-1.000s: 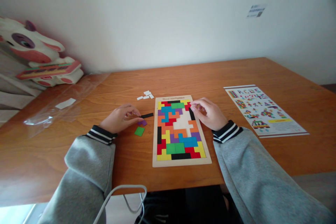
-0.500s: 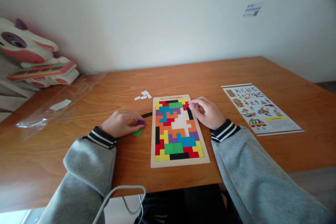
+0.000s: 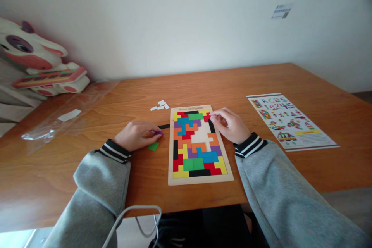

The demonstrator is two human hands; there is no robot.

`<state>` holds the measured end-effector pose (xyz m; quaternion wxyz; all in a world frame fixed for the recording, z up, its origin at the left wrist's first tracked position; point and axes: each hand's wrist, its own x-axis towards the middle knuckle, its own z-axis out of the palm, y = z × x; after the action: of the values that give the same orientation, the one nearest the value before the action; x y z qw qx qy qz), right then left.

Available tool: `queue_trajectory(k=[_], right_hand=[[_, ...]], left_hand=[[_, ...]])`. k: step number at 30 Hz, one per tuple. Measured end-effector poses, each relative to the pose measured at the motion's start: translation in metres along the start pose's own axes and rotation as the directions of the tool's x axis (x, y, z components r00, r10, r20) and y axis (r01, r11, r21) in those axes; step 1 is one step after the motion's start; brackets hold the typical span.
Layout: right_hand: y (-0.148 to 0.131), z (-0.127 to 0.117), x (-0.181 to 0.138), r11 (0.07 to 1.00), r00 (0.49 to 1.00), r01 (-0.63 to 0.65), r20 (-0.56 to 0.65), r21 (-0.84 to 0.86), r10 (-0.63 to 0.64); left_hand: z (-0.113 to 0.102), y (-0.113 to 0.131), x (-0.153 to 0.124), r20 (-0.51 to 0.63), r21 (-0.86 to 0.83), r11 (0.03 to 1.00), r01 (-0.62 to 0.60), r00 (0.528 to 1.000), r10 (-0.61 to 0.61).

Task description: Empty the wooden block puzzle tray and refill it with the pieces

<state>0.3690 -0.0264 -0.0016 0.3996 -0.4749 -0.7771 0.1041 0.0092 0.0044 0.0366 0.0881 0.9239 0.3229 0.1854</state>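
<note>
My left hand (image 3: 138, 135) is closed on a purple puzzle piece (image 3: 157, 133), just left of the wooden puzzle board (image 3: 172, 181). A green piece (image 3: 153, 146) lies on the table below those fingers, and a black bar piece (image 3: 165, 126) lies beyond them, close to the board's left edge. Coloured block pieces fill much of the board, with a bare pale gap at its upper middle and right. My right hand (image 3: 231, 124) rests at the board's upper right edge, thumb and fingertips drawn together near a red piece (image 3: 206, 117). Whether anything is between those fingertips I cannot make out.
Several small white pieces (image 3: 161, 106) lie past the board's top left corner. A printed sheet (image 3: 293, 124) is on the right. At the left are a clear plastic bag (image 3: 55, 128) and a toy keyboard (image 3: 52, 79). A white cable (image 3: 139, 207) loops at the table's front edge.
The purple piece has tilted in my left fingers and shows less of its face. My right hand stays at the board's edge. The whole view has shifted slightly.
</note>
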Motion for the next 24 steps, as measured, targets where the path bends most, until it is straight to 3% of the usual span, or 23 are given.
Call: queue_trajectory(k=[10, 15, 20, 24], right_hand=[[0.0007, 0.0003, -0.0006, 1.0, 1.0, -0.003, 0.007, -0.003, 0.003], [0.0003, 0.0004, -0.0005, 1.0, 1.0, -0.013, 0.015, -0.002, 0.013], [-0.0002, 0.0004, 0.0, 1.0, 1.0, -0.014, 0.02, 0.006, 0.014], [0.0004, 0.0003, -0.0005, 1.0, 1.0, -0.019, 0.023, 0.007, 0.019]], left_hand=[[0.0005, -0.0002, 0.0006, -0.018, -0.005, 0.998, 0.069, 0.997, -0.07], [0.004, -0.0025, -0.0005, -0.057, 0.026, 0.998, 0.051, 0.997, -0.05], [0.0042, -0.0046, 0.0002, -0.028, 0.054, 0.999, 0.008, 1.0, -0.006], [0.0017, -0.0052, 0.0018, -0.098, 0.093, 0.996, 0.005, 0.995, 0.004]])
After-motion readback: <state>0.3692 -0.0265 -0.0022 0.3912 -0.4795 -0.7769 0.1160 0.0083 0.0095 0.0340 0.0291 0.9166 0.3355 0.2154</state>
